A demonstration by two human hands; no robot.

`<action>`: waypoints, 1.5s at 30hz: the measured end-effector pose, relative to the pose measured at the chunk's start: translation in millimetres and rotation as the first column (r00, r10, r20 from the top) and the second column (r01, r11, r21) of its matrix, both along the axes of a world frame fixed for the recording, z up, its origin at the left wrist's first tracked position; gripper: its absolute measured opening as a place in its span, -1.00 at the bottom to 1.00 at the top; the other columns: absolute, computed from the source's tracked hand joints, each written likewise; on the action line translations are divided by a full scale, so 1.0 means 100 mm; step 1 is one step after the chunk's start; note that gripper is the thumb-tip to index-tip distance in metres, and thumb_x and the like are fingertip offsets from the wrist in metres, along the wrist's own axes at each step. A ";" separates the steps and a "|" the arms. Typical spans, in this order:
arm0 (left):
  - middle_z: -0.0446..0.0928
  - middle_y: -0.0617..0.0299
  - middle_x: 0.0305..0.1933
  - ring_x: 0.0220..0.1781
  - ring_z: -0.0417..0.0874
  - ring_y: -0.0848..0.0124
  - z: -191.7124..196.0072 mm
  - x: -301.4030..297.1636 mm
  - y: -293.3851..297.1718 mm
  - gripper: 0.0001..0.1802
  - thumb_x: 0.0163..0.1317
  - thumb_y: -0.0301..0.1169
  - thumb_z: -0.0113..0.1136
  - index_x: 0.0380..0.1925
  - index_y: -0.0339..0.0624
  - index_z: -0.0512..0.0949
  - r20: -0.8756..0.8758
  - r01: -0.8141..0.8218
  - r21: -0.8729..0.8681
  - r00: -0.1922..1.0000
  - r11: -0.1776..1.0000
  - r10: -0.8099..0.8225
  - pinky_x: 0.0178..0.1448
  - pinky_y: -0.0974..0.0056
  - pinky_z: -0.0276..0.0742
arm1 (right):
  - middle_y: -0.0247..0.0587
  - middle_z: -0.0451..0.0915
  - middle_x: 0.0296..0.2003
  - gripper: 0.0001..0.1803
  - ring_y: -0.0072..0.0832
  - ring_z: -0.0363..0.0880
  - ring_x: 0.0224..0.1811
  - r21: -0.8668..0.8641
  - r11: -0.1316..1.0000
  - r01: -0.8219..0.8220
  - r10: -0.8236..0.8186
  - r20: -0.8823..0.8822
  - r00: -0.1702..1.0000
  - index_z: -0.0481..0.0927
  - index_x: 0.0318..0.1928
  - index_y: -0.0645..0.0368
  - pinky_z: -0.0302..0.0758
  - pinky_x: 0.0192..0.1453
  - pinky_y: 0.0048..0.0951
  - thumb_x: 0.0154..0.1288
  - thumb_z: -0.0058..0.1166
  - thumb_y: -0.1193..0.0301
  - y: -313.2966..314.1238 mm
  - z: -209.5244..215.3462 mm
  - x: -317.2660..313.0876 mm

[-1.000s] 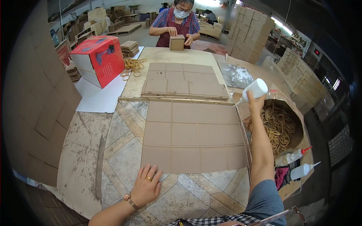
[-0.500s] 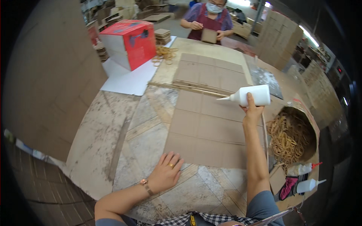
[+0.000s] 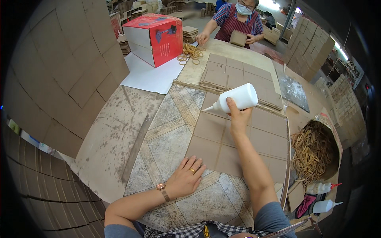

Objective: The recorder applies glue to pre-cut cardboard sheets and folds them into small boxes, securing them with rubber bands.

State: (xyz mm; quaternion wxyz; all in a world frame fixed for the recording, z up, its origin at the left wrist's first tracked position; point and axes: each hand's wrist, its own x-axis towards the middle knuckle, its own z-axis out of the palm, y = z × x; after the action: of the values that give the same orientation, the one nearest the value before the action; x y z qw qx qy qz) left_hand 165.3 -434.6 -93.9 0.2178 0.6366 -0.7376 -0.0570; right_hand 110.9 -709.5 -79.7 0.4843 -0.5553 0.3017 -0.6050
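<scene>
My right hand (image 3: 239, 116) grips a white squeeze bottle (image 3: 240, 96) with a thin pointed nozzle, held on its side above the brown cardboard pieces. The nozzle points left, over the far left part of the near group of cardboard pieces (image 3: 229, 148). Thin lines divide those pieces into a grid. Flat on the patterned tabletop (image 3: 166, 146), my left hand (image 3: 185, 177) rests with its fingers stretched out, the tips at the near left corner of the cardboard. Beyond the bottle, another layered group of cardboard (image 3: 242, 75) lies on the table.
A red and white box (image 3: 158, 39) stands at the far left on a white sheet, beside loose rubber bands (image 3: 192, 52). At right are a sack of rubber bands (image 3: 313, 152) and two more bottles (image 3: 323, 206). Across the table a masked person (image 3: 238, 23) holds a small box.
My right hand has carried the bottle to the left across the cardboard. The left hand stays flat on the table. The person opposite has reached one hand toward the rubber bands.
</scene>
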 end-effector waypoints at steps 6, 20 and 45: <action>0.35 -0.09 0.22 0.32 0.27 -0.05 0.00 0.00 0.00 -0.52 0.16 -0.36 0.14 0.10 -0.27 0.42 -0.017 0.000 0.007 1.000 1.000 0.000 0.38 -0.08 0.15 | -0.19 0.46 -0.16 -0.29 -0.51 0.53 -0.23 -0.057 0.998 0.017 -0.019 -0.036 0.999 0.26 0.08 0.20 0.54 -0.46 -0.53 0.03 0.41 0.25 0.00 -0.03 0.04; 0.35 -0.11 0.21 0.30 0.28 -0.07 0.00 -0.03 -0.02 -0.52 0.14 -0.39 0.15 0.09 -0.28 0.43 -0.004 0.005 -0.007 1.000 1.000 -0.005 0.40 -0.07 0.13 | -0.14 0.49 -0.12 -0.36 -0.43 0.58 -0.21 0.056 0.982 0.182 -0.176 -0.091 0.980 0.30 0.10 0.24 0.63 -0.43 -0.41 0.08 0.35 0.33 -0.39 0.23 -1.54; 0.37 -0.15 0.17 0.26 0.30 -0.12 0.02 -0.06 -0.03 -0.51 0.07 -0.44 0.15 0.09 -0.16 0.48 0.040 0.032 -0.048 0.999 0.998 -0.030 0.36 -0.13 0.16 | -0.14 0.50 -0.05 -0.27 -0.40 0.52 -0.07 -0.219 0.804 0.553 -0.590 -0.183 0.786 0.27 0.19 0.23 0.53 -0.09 -0.38 0.05 0.39 0.40 -0.79 0.31 -3.47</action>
State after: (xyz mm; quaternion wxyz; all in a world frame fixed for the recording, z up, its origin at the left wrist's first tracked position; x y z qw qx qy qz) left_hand 159.1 -437.2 -91.9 0.2179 0.6205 -0.7527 -0.0300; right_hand -236.6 -788.2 -48.7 0.1929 -0.5426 0.4651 -0.6723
